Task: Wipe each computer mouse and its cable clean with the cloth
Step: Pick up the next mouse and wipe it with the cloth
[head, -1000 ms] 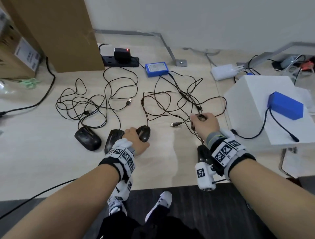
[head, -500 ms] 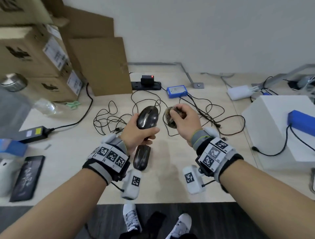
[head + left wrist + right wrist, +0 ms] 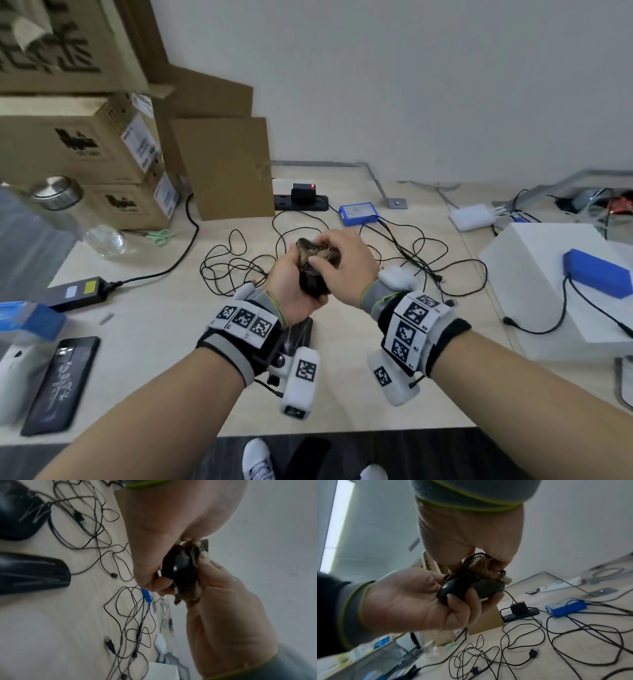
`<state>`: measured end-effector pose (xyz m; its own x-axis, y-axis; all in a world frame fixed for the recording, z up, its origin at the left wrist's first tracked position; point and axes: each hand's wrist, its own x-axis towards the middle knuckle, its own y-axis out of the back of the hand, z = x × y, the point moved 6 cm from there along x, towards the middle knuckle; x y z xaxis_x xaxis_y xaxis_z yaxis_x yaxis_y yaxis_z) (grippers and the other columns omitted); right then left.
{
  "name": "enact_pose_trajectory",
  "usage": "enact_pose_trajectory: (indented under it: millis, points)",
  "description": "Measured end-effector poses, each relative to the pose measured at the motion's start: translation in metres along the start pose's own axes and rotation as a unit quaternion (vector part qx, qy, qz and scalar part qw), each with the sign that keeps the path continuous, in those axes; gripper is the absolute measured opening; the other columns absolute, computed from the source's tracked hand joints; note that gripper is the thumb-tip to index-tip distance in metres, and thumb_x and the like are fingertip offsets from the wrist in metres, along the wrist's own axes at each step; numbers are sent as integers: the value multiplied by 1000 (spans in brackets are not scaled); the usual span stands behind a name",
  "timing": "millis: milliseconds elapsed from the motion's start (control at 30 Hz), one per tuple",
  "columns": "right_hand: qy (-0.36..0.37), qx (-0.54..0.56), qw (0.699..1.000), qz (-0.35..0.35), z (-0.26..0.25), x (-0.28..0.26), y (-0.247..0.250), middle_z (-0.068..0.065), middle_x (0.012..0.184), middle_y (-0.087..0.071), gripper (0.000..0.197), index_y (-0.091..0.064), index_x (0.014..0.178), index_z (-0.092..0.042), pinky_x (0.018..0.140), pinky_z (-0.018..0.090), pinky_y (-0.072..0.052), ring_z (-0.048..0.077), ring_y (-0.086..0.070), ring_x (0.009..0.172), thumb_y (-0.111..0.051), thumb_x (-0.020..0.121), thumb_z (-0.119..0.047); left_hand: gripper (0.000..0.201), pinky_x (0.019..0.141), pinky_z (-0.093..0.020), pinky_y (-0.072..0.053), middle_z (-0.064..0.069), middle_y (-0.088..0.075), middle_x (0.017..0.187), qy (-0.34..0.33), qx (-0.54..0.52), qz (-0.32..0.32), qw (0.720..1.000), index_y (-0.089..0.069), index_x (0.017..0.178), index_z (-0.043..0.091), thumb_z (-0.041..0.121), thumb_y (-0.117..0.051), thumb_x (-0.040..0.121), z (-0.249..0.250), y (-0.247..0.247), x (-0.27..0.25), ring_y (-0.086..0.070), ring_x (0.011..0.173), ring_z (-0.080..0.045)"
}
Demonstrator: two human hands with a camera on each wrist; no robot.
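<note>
My left hand (image 3: 298, 284) grips a black mouse (image 3: 313, 287) and holds it up above the table, its cable trailing down. My right hand (image 3: 342, 260) holds a crumpled brown mesh cloth (image 3: 310, 251) and presses it onto the top of that mouse. The left wrist view shows the mouse (image 3: 176, 563) edge-on with the cloth (image 3: 190, 574) against it. In the right wrist view the cloth (image 3: 479, 566) lies bunched on the mouse (image 3: 471, 589). Two more black mice (image 3: 20, 513) (image 3: 30, 573) lie on the table among tangled black cables (image 3: 239, 263).
Cardboard boxes (image 3: 102, 154) stand at the back left, with a power strip (image 3: 301, 202) and a blue box (image 3: 358, 213) behind the cables. A white box (image 3: 534, 284) carrying a blue block is at the right. A phone (image 3: 61, 380) and a power adapter (image 3: 75, 294) lie at the left.
My left hand picked the mouse up off the table. My right hand brought the cloth across, and the two hands, apart half a second ago, now meet with the cloth on the mouse.
</note>
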<state>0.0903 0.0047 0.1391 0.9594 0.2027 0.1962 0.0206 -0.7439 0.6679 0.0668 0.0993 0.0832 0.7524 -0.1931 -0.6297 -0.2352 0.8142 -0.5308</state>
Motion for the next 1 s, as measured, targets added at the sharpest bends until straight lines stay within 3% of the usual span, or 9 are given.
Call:
enact_pose_trajectory:
  millis: [67,133,233,300,400,533,633,833,1000]
  points:
    - [56,0,998,-3,-9,-13,-3,-4,104,-49,28,-64,106,-19,87,18,-36,15,-52,101,-72,78,-21,61,88,-35,-49,-9,-74,98,-16,-49,12,999,-66,102,16,59,-24,99,7,2,-1,-69,93,-24]
    - [129,-20,991,4,-21,-24,-5,1,106,-51,32,-63,107,-14,83,20,-40,16,-52,95,-72,77,-20,57,78,-35,-50,-7,-72,75,-40,-50,-5,998,-63,85,16,53,-23,102,13,2,-2,-71,74,-21]
    - [174,-63,983,7,-22,-21,4,8,106,-53,37,-61,120,-17,79,15,-38,13,-50,90,-61,84,-28,46,71,-29,-47,-4,-70,87,-36,5,-14,999,-64,107,19,48,-30,102,15,1,-3,-66,74,-18]
    - [114,-65,990,47,-9,-3,16,11,106,-56,35,-64,119,-16,80,16,-37,15,-52,94,-56,89,-33,35,52,-24,-35,-6,-65,82,-43,58,-12,997,-63,107,21,43,-36,100,19,1,-7,-55,57,-18]
    - [-71,-67,992,76,16,18,28,13,109,-60,30,-65,116,-14,79,20,-31,27,-55,105,-57,94,-33,32,48,-23,-30,-14,-61,93,-55,67,-11,996,-62,119,25,37,-39,100,23,1,-10,-50,53,-22]
    - [40,-21,997,69,-21,-2,11,8,111,-52,35,-64,117,-15,79,18,-37,16,-53,96,-57,88,-32,37,57,-27,-49,-18,-68,108,-75,14,3,997,-63,121,12,30,-46,95,30,2,-6,-65,76,-27]
    - [136,-27,988,68,-38,-20,-1,6,106,-53,34,-67,114,-14,71,10,-38,8,-51,89,-66,82,-26,28,59,-27,-54,-10,-69,92,-74,-9,-25,997,-64,103,12,23,-39,97,35,3,-9,-69,75,-20]
    - [-36,-20,994,100,1,20,23,1,85,-53,21,-60,86,-21,71,20,-26,28,-54,92,-50,85,-39,45,41,-22,-32,-17,-60,93,-68,84,-22,994,-58,125,19,49,-33,101,29,3,-13,-50,53,-23]
    - [97,-16,993,62,-45,-11,4,3,106,-51,43,-66,114,-14,76,16,-37,10,-51,91,-56,83,-41,37,67,-31,-57,-13,-68,108,-83,26,-37,996,-63,115,11,35,-45,95,44,0,-14,-68,89,-26]
